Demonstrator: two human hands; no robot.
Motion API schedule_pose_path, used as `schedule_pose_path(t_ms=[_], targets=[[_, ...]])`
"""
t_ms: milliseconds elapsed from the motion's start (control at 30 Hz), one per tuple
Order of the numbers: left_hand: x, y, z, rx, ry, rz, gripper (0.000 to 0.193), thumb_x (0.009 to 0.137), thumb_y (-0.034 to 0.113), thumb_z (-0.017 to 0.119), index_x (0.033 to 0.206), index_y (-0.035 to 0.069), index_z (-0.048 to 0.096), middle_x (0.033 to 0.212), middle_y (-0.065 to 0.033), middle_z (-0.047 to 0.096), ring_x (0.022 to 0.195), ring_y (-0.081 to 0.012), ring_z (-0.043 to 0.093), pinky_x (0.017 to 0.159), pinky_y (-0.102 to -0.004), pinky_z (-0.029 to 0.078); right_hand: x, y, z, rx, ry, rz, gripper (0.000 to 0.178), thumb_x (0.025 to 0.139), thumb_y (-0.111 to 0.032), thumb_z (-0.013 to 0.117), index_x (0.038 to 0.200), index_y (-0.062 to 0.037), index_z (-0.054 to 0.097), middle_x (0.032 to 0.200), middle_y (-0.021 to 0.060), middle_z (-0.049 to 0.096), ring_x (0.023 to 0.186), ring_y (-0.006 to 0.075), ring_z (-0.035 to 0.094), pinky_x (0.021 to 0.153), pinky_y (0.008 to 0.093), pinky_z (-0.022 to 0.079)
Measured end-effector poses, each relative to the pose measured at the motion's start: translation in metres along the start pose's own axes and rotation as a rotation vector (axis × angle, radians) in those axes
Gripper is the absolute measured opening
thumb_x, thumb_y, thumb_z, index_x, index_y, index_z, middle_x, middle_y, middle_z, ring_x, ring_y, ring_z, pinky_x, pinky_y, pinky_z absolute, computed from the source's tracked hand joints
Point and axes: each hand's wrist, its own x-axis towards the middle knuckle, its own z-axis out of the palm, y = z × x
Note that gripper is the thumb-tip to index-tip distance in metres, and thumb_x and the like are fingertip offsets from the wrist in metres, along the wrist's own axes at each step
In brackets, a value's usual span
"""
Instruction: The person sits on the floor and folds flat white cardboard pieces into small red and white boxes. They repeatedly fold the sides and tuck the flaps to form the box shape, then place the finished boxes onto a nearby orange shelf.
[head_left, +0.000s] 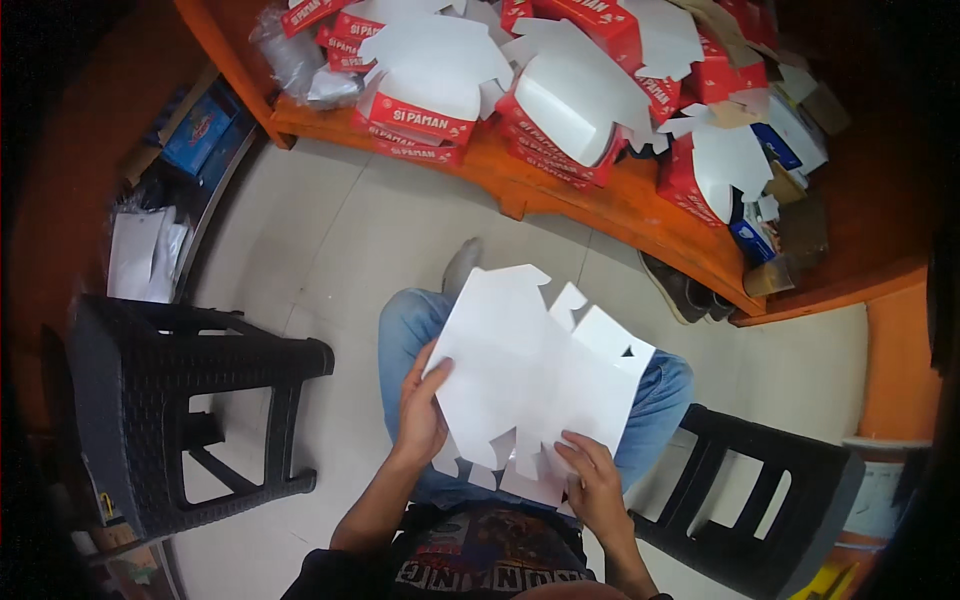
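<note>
A flat, die-cut white box blank (530,360) lies across my lap, its plain white side up, with slotted tabs along its far right and near edges. My left hand (420,405) grips its left edge, thumb on top and fingers underneath. At the near right corner my right hand (593,480) pinches the cardboard, fingers on top and the thumb tucked out of sight. The blank is mostly flat, with a panel at the far right bent up a little.
Ahead, an orange wooden shelf (600,220) carries stacks of red and white folded boxes (415,115). Black plastic stools stand at my left (220,400) and right (750,500). Dark shoes (680,288) sit under the shelf; a plastic bag (290,50) lies at its left end.
</note>
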Motion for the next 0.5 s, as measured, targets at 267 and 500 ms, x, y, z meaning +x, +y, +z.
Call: schedule_pose_path(t_ms=[267,500], targets=[[-0.023,-0.067,-0.004,0.569,-0.423,0.175,0.061,0.101,0.001,0.055,0.156,0.005,0.03,0.159,-0.0151,0.031,0.148,-0.0281,0.035,0.119,-0.0455,0.036,0.034,-0.011,-0.008,0.664,-0.043,0.488,0.021,0.101,-0.013,0.067,0.117,0.0004,0.07,0.103,0.0098,0.075,0.095,0.0131,0.067,0.083,0.0285,0.054],[-0.009,-0.076,0.0,0.788,-0.709,0.767,0.045,0.093,-0.005,0.067,0.135,0.009,0.061,0.155,-0.024,0.035,0.142,-0.0406,0.044,0.109,-0.0462,0.05,0.015,0.027,0.018,1.043,0.001,0.402,0.023,0.103,-0.011,0.063,0.121,0.002,0.067,0.109,0.0055,0.073,0.102,0.0113,0.065,0.091,0.0275,0.051]])
